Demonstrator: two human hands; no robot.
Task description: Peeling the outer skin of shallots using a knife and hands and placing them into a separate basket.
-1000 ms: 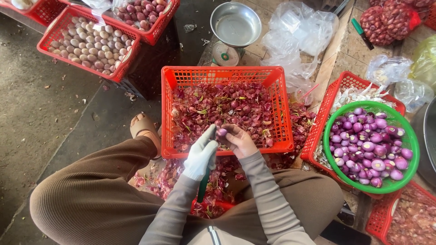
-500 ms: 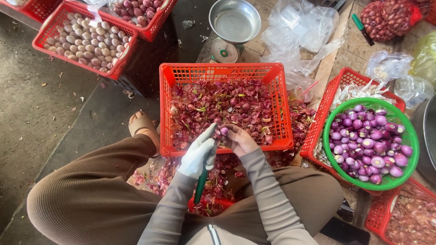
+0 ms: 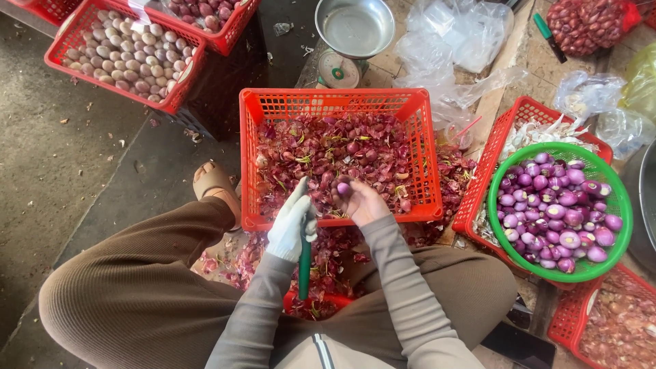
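My left hand [image 3: 292, 222], in a white glove, grips a knife with a green handle [image 3: 305, 268] that points down toward my lap. Beside it my bare right hand [image 3: 359, 199] holds a small purple shallot [image 3: 344, 188] between the fingers. Both hands hover over the near rim of a red crate [image 3: 417, 157] filled with shallot skins and unpeeled shallots. The knife's blade is hidden by the glove.
A green basket [image 3: 615, 205] of peeled purple shallots sits in a red crate at the right. A metal scale [image 3: 350, 34] and plastic bags lie behind. Crates of pale shallots [image 3: 116, 51] stand at the top left. Skins litter the floor by my sandalled foot [image 3: 215, 184].
My hands have stayed together at the crate's near rim. The knife's green handle has swung down below the glove, and the shallot has turned in my right fingers.
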